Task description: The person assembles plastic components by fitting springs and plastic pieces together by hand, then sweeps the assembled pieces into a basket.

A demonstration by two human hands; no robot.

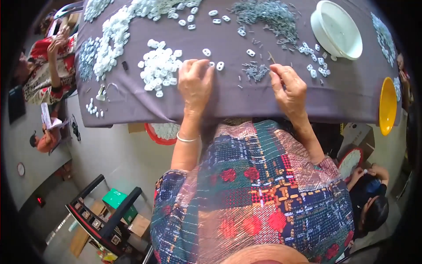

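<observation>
Sm. heap of thin grey plastic pins [255, 72] lies on the dark grey-purple cloth tablecover [246, 103] b/w the person's two bare hands; all places below are rel. to it. R hand [290, 88] is just right of the heap, thumb & index pinched on a thin tan stick [271, 57], which slants up & away from the fingertips, near the heap's far right side. L hand [194, 86] is left of the heap, back up, fingers bent down. A white oval plastic pc w/ two holes [220, 66] sits b/w its fingertips & the heap; a second white pc [212, 64] is half hidden at the fingertips, so can't tell if L hand grips it or just rests beside it. Further left of the heap, past L hand: a lg. loose pile of white oval plastic pcs [159, 68]. Just beyond the heap: one single white two-hole pc [250, 53]; farther beyond, a wide spread of grey plastic pins [272, 20]. Right of the heap, past R hand: a sm. scatter of white two-hole pcs [313, 73], & beyond those a round white plastic bowl [324, 40]. Well right of the heap, at table edge: a yellow bowl [387, 105].
</observation>
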